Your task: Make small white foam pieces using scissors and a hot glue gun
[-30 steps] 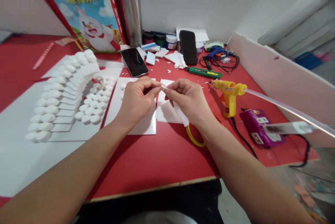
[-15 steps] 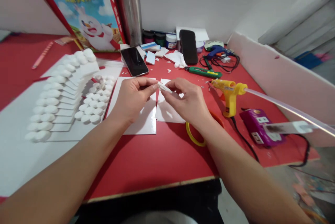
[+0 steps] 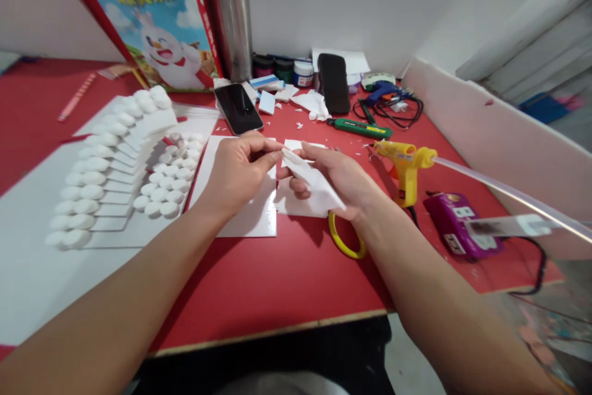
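Observation:
A thin white sheet, paper or tissue [image 3: 311, 178], hangs above the table with a narrow folded end at the upper left and a wider flap toward my right wrist. My left hand [image 3: 244, 167] is closed in a pinch at the narrow end. My right hand [image 3: 340, 176] holds the sheet from the right, some fingertips showing beneath it. Under my hands lie a glossy white board [image 3: 252, 222] and another white sheet [image 3: 296, 205]. Beside my right wrist is a yellow ring-shaped handle [image 3: 345, 244], partly covered by the arm.
To the left, a stepped white piece [image 3: 115, 198] carries rows of white discs, near several loose discs [image 3: 160, 191]. On the right stand a yellow glue gun [image 3: 404, 167] and a purple box [image 3: 462, 222]. Behind are a phone [image 3: 238, 108], a green-handled tool [image 3: 361, 128] and a steel bottle [image 3: 230, 19].
The white piece between my hands has gone from a narrow folded strip to a wider flap. My right hand has turned and its fingers have moved beneath the flap. My left hand stays nearly in place.

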`<action>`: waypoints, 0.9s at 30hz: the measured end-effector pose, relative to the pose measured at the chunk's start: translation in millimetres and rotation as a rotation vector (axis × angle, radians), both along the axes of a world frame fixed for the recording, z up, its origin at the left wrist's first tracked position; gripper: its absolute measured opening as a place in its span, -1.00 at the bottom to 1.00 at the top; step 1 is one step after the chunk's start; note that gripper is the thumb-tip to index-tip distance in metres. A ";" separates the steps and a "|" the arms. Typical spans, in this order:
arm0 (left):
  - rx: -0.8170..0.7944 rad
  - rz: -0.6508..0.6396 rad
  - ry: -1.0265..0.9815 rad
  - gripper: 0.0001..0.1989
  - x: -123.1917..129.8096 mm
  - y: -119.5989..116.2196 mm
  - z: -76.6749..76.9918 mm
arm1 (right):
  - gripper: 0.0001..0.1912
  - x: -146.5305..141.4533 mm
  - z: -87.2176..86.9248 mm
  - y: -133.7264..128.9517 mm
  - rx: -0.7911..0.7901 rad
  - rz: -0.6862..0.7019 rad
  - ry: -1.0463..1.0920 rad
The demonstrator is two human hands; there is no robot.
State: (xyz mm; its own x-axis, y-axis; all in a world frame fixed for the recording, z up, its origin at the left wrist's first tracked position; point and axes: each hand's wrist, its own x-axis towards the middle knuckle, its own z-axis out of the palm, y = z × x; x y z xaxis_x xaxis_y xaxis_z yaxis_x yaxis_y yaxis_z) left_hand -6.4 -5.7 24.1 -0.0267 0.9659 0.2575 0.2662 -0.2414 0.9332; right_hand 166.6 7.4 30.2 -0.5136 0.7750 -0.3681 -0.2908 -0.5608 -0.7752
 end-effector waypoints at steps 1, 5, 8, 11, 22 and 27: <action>0.015 -0.007 0.020 -0.89 -0.4 0.2 0.1 | -0.76 1.1 0.4 1.5 -0.029 0.006 0.012; 0.054 -0.015 0.084 -0.90 -1.3 0.5 -0.1 | -0.88 2.3 1.3 2.1 -0.018 -0.045 -0.008; 0.070 -0.013 0.107 -0.91 -1.3 0.6 -0.7 | -0.95 1.1 2.2 -0.3 0.039 -0.110 -0.077; 0.061 -0.012 0.089 -0.90 -0.8 0.5 -1.1 | -0.91 1.6 3.3 -1.6 0.060 -0.116 -0.118; -0.094 -0.018 -0.142 -0.94 3.0 -1.2 -0.8 | -0.61 2.6 5.5 -4.4 0.194 -0.101 -0.278; -0.012 0.000 -0.033 -0.91 1.1 -0.9 -3.1 | -0.67 -0.1 2.9 -4.8 0.207 -0.156 -0.251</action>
